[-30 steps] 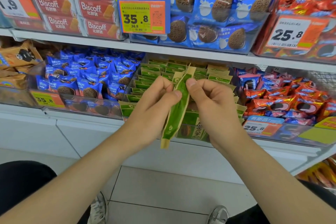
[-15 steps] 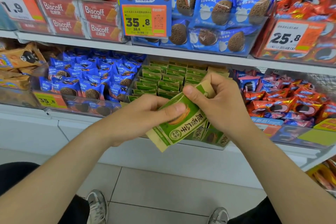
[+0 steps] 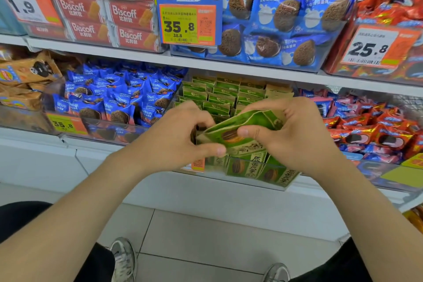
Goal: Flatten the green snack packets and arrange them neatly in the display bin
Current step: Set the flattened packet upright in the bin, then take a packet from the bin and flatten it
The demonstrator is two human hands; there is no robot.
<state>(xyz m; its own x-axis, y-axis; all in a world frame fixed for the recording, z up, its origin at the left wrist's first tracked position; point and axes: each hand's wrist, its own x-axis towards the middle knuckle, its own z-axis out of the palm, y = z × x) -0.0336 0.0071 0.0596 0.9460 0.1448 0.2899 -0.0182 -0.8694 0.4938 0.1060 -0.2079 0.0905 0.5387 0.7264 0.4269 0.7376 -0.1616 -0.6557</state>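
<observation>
Overhead on the upper shelf, red Biscoff boxes point(image 3: 128, 16) sit left of a blue sign reading 1.6元, above an orange price tag point(image 3: 183, 25) marked 35.8 and 38.8. Other tags read 1.9 point(image 3: 25, 7) and 25.8 point(image 3: 370, 49).

Lower down, one green packet point(image 3: 231, 135) is held just in front of the display bin point(image 3: 242, 160). The left hand point(image 3: 174, 139) pinches its left end and the right hand point(image 3: 295, 135) grips its right end, thumb across the face. Its long axis runs left to right, the right end slightly higher and the printed face towards the camera.
</observation>
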